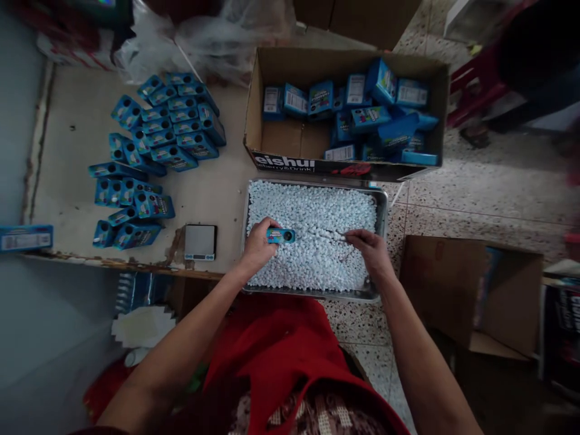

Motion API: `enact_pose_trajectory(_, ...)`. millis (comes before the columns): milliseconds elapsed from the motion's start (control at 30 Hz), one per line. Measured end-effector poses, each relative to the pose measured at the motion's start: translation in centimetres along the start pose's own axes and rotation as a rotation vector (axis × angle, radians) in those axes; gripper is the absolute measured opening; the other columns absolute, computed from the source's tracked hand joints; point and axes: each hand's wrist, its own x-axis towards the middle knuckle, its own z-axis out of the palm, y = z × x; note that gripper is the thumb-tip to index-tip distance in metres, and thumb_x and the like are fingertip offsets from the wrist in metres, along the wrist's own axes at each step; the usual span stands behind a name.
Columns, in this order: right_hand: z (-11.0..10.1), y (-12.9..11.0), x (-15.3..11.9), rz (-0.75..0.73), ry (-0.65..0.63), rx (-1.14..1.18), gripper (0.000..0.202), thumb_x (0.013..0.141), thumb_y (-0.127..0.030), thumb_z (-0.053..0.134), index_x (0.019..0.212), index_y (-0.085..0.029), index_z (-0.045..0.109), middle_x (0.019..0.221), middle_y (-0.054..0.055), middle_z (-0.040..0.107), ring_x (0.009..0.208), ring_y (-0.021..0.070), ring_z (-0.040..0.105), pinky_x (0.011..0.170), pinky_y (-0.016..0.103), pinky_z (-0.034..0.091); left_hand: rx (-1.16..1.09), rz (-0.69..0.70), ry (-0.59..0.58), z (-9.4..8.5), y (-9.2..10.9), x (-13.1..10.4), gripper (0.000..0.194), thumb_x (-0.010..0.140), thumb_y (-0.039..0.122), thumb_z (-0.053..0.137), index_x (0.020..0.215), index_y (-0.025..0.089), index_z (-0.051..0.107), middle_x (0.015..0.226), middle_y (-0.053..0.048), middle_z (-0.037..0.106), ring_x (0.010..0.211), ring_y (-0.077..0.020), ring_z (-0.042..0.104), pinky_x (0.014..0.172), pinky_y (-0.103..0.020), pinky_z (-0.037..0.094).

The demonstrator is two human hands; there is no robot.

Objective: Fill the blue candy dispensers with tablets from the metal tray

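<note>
My left hand [259, 241] is closed around a small blue candy box [281, 235], held over the tray with a dark round hole in its end facing up. My right hand [369, 244] pinches the thin handle of what looks like a spoon [343, 235], its bowl end heaped or covered with pellets and pointing at the box. Below both hands lies a metal tray [383, 211] filled with small pale blue candy pellets [312, 266].
Many blue boxes [172, 124] stand in rows on the table at left, holes upward. A small digital scale [200, 241] sits near the table edge. Behind the tray, a cardboard carton [290, 136] holds more blue boxes. Another open carton [439, 284] stands at right.
</note>
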Motion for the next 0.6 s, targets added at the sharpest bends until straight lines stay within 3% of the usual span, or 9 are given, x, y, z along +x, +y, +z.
enact_pose_trajectory(100, -0.6, -3.3, -1.1, -0.014, -0.090, 0.039, 0.019, 0.079, -0.036, 0.075, 0.089, -0.019, 0.077, 0.085, 0.003, 0.076, 0.079, 0.0172, 0.066, 0.079, 0.032, 0.051, 0.183, 0.091, 0.007, 0.7, 0.5, 0.0, 0.042, 0.061, -0.002, 0.056, 0.095, 0.022, 0.064, 0.095, -0.004, 0.066, 0.094, -0.0238, 0.058, 0.084, -0.036, 0.044)
enact_pose_trajectory(167, -0.1, -5.8, -1.2, -0.088, -0.120, -0.065, 0.015, 0.082, -0.032, 0.071, 0.088, -0.020, 0.077, 0.085, 0.003, 0.076, 0.080, 0.0183, 0.067, 0.080, 0.034, 0.051, 0.213, 0.124, -0.009, 1.1, 0.7, -0.1, 0.043, 0.062, -0.002, 0.056, 0.097, 0.023, 0.064, 0.096, -0.005, 0.067, 0.095, -0.0247, 0.058, 0.086, -0.038, 0.045)
enact_pose_trajectory(333, 2.3, -12.8, -2.9, -0.407, -0.093, -0.610, 0.020, 0.088, -0.017, 0.057, 0.091, -0.020, 0.077, 0.091, 0.006, 0.076, 0.085, 0.0204, 0.067, 0.080, 0.034, 0.049, 0.208, 0.151, -0.026, 1.8, 0.8, 0.0, 0.041, 0.064, -0.001, 0.059, 0.097, 0.023, 0.062, 0.098, -0.005, 0.067, 0.097, -0.0254, 0.060, 0.087, -0.038, 0.046)
enact_pose_trajectory(467, 4.9, -18.3, -5.9, -0.533, -0.124, -1.068, 0.020, 0.088, -0.011, 0.054, 0.086, -0.017, 0.073, 0.084, 0.009, 0.071, 0.073, 0.0194, 0.060, 0.066, 0.030, 0.041, 0.085, 0.096, -0.036, 2.2, 0.5, 0.3, 0.039, 0.062, 0.000, 0.060, 0.096, 0.021, 0.062, 0.095, -0.004, 0.068, 0.092, -0.0227, 0.062, 0.084, -0.035, 0.047)
enact_pose_trajectory(533, 5.2, -19.6, -6.7, -0.566, -0.130, -1.130, 0.021, 0.088, -0.009, 0.052, 0.086, -0.017, 0.072, 0.083, 0.009, 0.070, 0.073, 0.0197, 0.060, 0.064, 0.030, 0.039, -0.042, 0.053, -0.035, 2.0, 0.5, 0.2, 0.037, 0.062, 0.002, 0.062, 0.095, 0.021, 0.062, 0.092, -0.002, 0.068, 0.088, -0.0206, 0.063, 0.083, -0.033, 0.048)
enact_pose_trajectory(600, 3.9, -18.9, -6.6, -0.564, -0.085, -1.050, 0.024, 0.089, -0.011, 0.050, 0.093, -0.019, 0.072, 0.089, 0.009, 0.072, 0.080, 0.0213, 0.064, 0.069, 0.031, 0.043, -0.181, 0.010, 0.002, 1.3, 0.3, 0.1, 0.036, 0.062, 0.007, 0.067, 0.094, 0.020, 0.062, 0.092, -0.001, 0.068, 0.086, -0.0191, 0.064, 0.083, -0.032, 0.049)
